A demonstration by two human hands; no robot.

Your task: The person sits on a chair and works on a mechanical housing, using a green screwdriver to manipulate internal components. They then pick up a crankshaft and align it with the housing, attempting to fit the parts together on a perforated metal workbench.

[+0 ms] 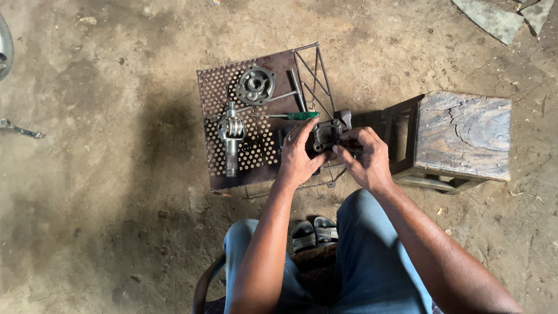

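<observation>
I sit over a small perforated metal stand [212,87]. Both hands hold a dark cast metal housing [326,132] at the stand's right side. My left hand [298,156] grips it from the left, fingers curled over its top. My right hand [363,157] pinches its right end. On the stand lie a round flanged cover [254,85], a splined shaft with a coil spring [232,136], a green-handled screwdriver [296,116] and a T-handle wrench [293,92].
A worn wooden stool [462,135] stands right of the stand. A spanner [20,130] lies on the dirt floor at far left. Grey slab pieces [494,17] lie at top right. My sandalled feet [314,231] rest below the stand.
</observation>
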